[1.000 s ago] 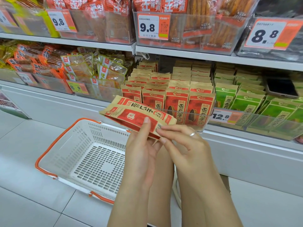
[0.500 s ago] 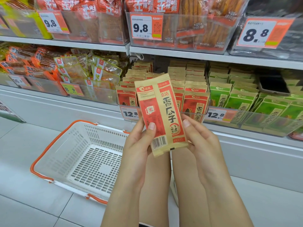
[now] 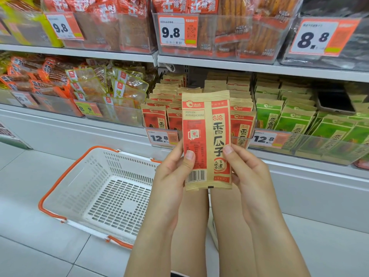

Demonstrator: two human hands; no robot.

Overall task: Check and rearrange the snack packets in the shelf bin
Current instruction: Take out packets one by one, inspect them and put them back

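Snack packet (image 3: 207,140) upright, back side showing, left hand (image 3: 173,176) and right hand (image 3: 247,172) pinching its lower edges

White basket (image 3: 111,188) with orange handles on tiled floor (image 3: 30,246), left of the hands; green packets (image 3: 295,120) in bin to their right, dark phone (image 3: 335,101) lying on them; upper shelf (image 3: 239,66) bins with price tags (image 3: 176,32) above
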